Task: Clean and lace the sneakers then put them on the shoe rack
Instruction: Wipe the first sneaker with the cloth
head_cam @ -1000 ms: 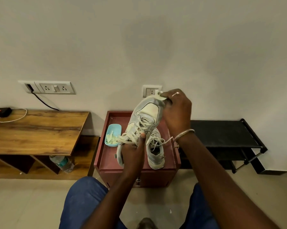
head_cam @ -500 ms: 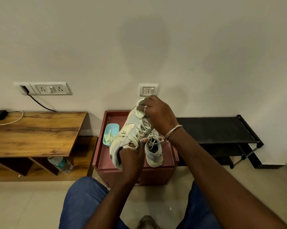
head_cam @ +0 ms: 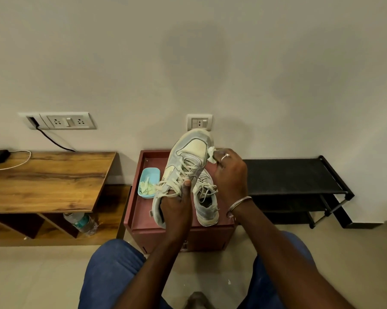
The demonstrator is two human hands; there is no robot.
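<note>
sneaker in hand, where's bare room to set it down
The top shelf of the shoe rack, right of the red box, is bare; so is the wooden table right of the cable. The red box is crowded: blue tray, other sneaker.

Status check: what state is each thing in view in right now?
Held sneaker: lifted, toe up, laced.
Second sneaker: flat on the cabinet, laces loose.
Wipe: against the held sneaker's toe.
Tub: open, scraps inside.
Rack: top shelf holds no sneaker.
Bottle: lying on its side.
Left hand: grips held sneaker.
Right hand: pinches wipe.
</note>
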